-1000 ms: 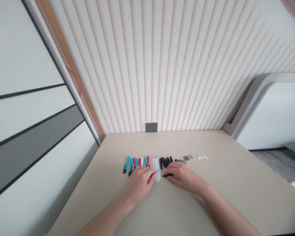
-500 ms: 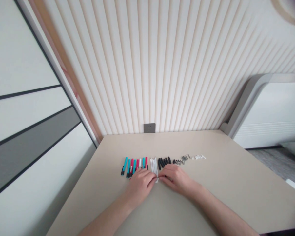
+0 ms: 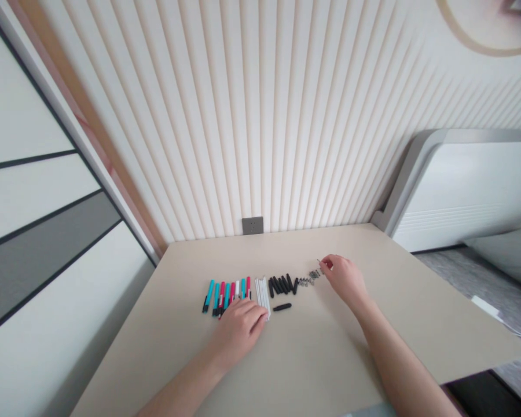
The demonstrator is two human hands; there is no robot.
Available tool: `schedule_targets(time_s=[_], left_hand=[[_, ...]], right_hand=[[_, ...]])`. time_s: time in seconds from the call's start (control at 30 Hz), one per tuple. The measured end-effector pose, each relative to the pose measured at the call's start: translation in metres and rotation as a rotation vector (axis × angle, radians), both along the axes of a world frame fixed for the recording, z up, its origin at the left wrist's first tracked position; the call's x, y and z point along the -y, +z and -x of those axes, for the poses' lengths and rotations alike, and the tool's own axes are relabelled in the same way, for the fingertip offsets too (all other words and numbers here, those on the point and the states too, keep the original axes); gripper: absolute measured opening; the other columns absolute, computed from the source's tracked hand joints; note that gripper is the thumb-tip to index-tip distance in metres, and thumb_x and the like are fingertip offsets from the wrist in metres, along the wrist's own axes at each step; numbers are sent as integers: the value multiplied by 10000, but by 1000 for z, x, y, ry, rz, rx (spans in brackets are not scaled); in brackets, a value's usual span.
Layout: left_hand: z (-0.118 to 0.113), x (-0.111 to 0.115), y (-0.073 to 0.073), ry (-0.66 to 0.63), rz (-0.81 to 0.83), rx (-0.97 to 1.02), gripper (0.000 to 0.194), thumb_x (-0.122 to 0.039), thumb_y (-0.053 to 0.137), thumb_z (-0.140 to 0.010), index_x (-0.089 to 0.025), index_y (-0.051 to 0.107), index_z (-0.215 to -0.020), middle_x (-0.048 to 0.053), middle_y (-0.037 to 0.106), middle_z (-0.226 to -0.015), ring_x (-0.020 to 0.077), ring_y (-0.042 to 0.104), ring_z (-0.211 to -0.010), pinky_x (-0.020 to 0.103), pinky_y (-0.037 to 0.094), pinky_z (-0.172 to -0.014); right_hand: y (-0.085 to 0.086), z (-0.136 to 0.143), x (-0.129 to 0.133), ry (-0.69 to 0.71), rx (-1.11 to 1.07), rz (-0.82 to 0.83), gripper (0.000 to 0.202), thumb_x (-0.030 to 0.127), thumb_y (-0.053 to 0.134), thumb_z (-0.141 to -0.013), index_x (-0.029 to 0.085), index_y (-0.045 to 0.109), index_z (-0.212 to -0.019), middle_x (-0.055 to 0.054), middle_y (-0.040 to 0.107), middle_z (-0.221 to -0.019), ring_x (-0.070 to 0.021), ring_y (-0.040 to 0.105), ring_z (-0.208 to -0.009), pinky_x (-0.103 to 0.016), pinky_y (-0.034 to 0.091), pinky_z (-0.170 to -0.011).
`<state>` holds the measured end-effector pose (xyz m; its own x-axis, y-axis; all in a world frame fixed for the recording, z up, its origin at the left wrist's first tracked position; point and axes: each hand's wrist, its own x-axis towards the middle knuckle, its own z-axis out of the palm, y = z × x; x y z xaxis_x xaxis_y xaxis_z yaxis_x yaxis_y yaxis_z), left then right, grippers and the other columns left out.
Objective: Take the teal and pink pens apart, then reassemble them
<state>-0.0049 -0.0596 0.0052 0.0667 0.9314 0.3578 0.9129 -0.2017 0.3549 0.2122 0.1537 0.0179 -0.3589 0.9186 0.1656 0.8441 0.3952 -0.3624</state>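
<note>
My left hand rests on the table with curled fingers, its fingertips at the lower ends of a row of thin white tubes. Whatever it may grip is hidden. Further right, my right hand pinches a small, thin dark piece just above the table. Small dark metal bits and tiny coiled springs lie left of its fingers. Several black pen parts stand in a row between the hands. One black pen part lies crosswise below them.
Blue, pink and white pen barrels with black ends line up behind my left hand, which partly covers them. The beige table meets a ribbed wall with a dark socket. A white bed headboard stands at the right.
My right hand has left my left hand and moved right and away from me to the small metal parts. The crosswise black part is uncovered now. The view has turned slightly right.
</note>
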Motion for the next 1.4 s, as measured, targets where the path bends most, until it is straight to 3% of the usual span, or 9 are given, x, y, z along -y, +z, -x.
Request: schedule_targets(time_s=[0.27,0.5,0.57,0.7,0.8,0.87,1.17,1.4], left_hand=[[1,-1,0,4,1,-1,152,-167,508,-932,-206,650,-895,11,669,-827,189,597,-823,348,453,-795],[1,-1,1,-5,-2,-11,141,-165,516,-926,-200,646,-885,17,655,-816,192,586,-828,352,466,-794],[0,-1,2,-11,-5,-5,131,-167,521,-923,-203,647,-923,21,651,-841,197,579,-862,358,475,-811],[0,-1,5,-74,9,-20,203,-144,536,-912,-211,628,-1079,39,646,-995,203,562,-984,385,477,-908],[0,-2,5,-146,24,-69,282,-118,521,-916,-207,599,-1172,59,627,-1120,211,540,-1086,397,462,-979],[-1,-2,5,-185,33,-108,304,-114,513,-920,-199,586,-1203,69,619,-1163,219,530,-1122,403,459,-998],[-1,-4,4,-228,54,-109,222,-149,483,-949,-191,626,-1114,66,644,-1061,197,566,-1036,349,502,-933],[2,-5,-2,-199,64,-104,180,-141,481,-952,-187,635,-1033,55,629,-1030,187,559,-1029,334,488,-938]], right_hand=[[-11,-1,-4,-96,111,149,199,360,532,-849,237,682,-803,-67,701,-827,-241,644,-811,-286,354,-592],[-8,-1,-2,-20,35,68,263,421,515,-879,227,662,-778,-53,678,-777,-232,621,-750,-292,367,-587],[-3,4,4,110,-87,-18,282,391,477,-915,215,654,-784,-43,667,-784,-196,606,-734,-286,388,-618],[5,18,29,532,-283,-72,288,371,461,-956,202,661,-835,-43,647,-813,-167,588,-776,-279,427,-717],[6,28,50,819,-249,-25,224,357,518,-944,209,682,-907,-45,645,-851,-172,584,-837,-286,436,-771],[5,32,59,901,-193,-6,181,339,559,-925,217,691,-942,-43,640,-875,-174,579,-859,-287,436,-788],[-4,34,61,916,-29,12,136,241,581,-897,231,709,-942,-35,610,-891,-169,571,-881,-277,426,-803],[-6,36,60,870,-59,12,144,249,548,-918,202,682,-940,-42,644,-887,-178,595,-884,-286,437,-799]])
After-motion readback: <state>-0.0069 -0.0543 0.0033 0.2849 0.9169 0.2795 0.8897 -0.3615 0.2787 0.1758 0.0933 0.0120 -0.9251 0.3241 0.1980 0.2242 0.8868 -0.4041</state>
